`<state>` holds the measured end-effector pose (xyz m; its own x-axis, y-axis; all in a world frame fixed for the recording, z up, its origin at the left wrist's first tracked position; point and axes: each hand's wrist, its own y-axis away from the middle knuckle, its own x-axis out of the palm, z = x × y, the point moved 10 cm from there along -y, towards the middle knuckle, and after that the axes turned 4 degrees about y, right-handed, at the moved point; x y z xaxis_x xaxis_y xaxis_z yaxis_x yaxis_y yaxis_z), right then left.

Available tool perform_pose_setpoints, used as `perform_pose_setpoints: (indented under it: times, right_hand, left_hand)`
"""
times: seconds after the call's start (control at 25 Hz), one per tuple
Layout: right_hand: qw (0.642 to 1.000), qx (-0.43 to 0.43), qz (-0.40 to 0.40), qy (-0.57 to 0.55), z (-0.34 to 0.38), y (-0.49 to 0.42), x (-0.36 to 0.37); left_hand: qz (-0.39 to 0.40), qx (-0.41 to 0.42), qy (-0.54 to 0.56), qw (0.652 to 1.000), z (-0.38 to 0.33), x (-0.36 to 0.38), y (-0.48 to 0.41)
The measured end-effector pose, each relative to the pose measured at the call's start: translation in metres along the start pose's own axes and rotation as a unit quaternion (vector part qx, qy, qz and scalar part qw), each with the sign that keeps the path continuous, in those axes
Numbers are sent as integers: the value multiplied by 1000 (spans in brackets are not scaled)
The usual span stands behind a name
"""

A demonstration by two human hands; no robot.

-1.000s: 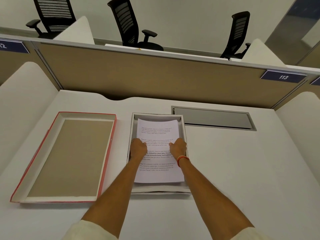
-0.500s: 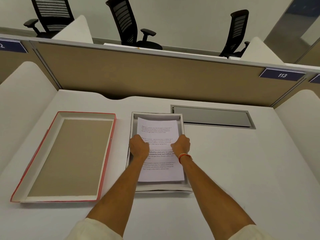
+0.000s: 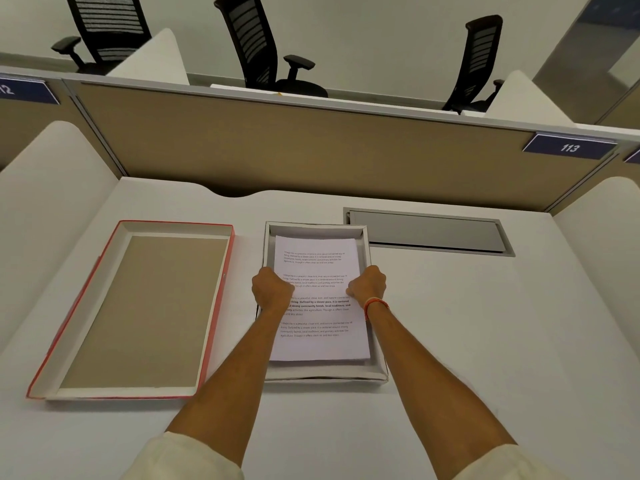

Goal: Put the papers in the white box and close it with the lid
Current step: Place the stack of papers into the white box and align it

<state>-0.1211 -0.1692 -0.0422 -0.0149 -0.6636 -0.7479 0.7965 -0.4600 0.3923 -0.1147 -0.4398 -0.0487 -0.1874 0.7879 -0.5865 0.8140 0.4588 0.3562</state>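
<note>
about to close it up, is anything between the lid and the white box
Nothing visible on the bare desk strip between the lid and the white box. Over the box, though, both hands, left and right, are at the papers.

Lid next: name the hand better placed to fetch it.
Left. The lid lies open-side up on the left hand's side of the white box; the right hand would have to cross over.

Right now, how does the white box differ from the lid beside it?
The white box holds the papers, gripped by the left hand and right hand; the lid holds nothing. The box is white all over; the lid has a red outside and a tan inner face. Both lie open side up on the desk.
</note>
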Motion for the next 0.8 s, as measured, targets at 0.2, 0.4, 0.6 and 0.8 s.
perform_pose_setpoints:
  times: [0.2,0.4,0.6,0.8]
  right_hand:
    - [999,23,31,7,-2,0,-2]
    - [999,31,36,-2,-4,-2,-5]
    - [998,43,37,-18,-7,-2,-6]
    - [997,56,43,-28,-11,-1,-5]
  left_hand:
    - [15,-25,14,999,4,-2,-3]
    - [32,-33,9,999,7,0,-4]
    - [53,-41,-2,998,8,-1,-6]
    - [65,-46,-14,997,9,-1,-8]
